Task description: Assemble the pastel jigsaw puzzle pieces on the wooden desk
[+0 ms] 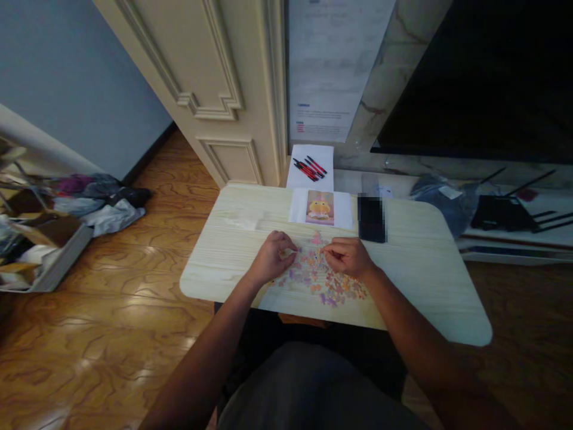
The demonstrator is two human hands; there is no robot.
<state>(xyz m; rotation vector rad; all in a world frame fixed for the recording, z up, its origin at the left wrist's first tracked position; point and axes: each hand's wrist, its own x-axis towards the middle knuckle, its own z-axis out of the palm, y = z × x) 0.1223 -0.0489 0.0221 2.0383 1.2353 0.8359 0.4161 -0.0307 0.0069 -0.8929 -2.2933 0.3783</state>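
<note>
Many small jigsaw puzzle pieces (333,286) in pink, purple and orange lie loosely spread near the front edge of the table. My left hand (272,258) is at the left side of the pieces, its fingers curved and a small gap between thumb and forefinger; the tips are close to the pieces. On the other side, my right hand (349,257) pinches a small puzzle piece (322,251) between thumb and forefinger. Behind the hands lies a printed picture sheet (320,206) showing a round yellow figure on a pinkish ground.
A dark phone-like slab (372,221) lies right of the picture sheet. Clear plastic wrap (248,218) rests on the table (430,269) at the left. Behind are red and black pens (310,168) on white paper. A router (505,212) stands at the right.
</note>
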